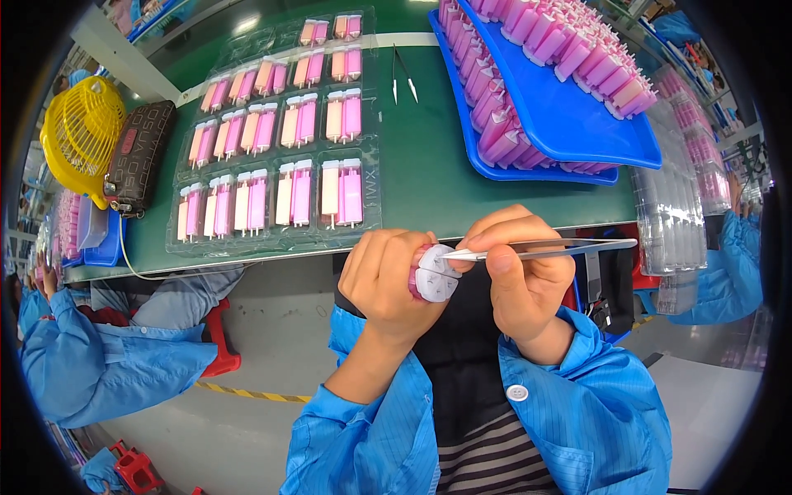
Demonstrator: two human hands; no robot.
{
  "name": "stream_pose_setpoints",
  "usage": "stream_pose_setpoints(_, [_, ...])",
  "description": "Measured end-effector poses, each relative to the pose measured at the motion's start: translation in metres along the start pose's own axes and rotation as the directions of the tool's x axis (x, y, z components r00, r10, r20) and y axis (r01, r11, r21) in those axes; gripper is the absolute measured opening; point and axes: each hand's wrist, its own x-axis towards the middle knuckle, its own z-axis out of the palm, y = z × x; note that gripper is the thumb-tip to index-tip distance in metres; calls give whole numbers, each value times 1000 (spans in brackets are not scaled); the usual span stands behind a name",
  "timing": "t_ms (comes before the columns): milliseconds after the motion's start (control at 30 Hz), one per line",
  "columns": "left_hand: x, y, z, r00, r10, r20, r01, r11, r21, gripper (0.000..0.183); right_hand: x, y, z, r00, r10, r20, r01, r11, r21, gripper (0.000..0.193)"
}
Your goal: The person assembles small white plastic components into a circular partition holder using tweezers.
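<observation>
My left hand (379,276) is closed around a small pink piece whose white, rounded end (436,272) faces up. That end is split by a seam and carries small marks; the fingers hide most of the body. In my right hand (530,285) is a pair of metal tweezers (577,245), pinched between thumb and fingers. Its pointed tips touch or nearly touch the white end. Both hands are just in front of the green table's (421,194) near edge. Beyond them, a clear plastic tray (373,165) holds rows of paired cream and pink pieces with white ends.
A second pair of tweezers (396,76) lies at the table's far side. Two overlapping blue trays (549,132) at right hold many pink pieces. Clear trays (670,219) are stacked beside them. At left are a yellow fan (78,124) and a dark bag (147,153). A co-worker's blue sleeve (82,351) shows nearby.
</observation>
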Motion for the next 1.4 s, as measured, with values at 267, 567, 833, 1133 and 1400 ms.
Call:
stream_pose_setpoints(267, [-1, -2, -2, 1000, 2, 11, -3, 1000, 28, 22, 2, -1, -1, 999, 7, 33, -3, 995, -97, 6])
stream_pose_setpoints(567, [-5, -7, -2, 999, 39, 11, -40, 996, 83, 21, 16, -9, -4, 971, -91, 222, 151, 950, -275, 7])
stream_pose_setpoints(833, [0, -4, -4, 999, -39, -10, 38, 998, -48, 24, 6, 0, -5, 998, 30, 61, -33, 998, 53, 12])
stream_pose_setpoints(1133, [-1, -6, -5, 1000, -17, -8, 17, 999, -44, 23, 6, 2, -6, 989, -33, 144, 47, 994, -98, 11])
stream_pose_setpoints(1400, [-3, -4, -6, 1000, -31, 2, 31, 999, -32, 22, 4, 1, -1, 998, 13, 64, -9, 999, -53, 6])
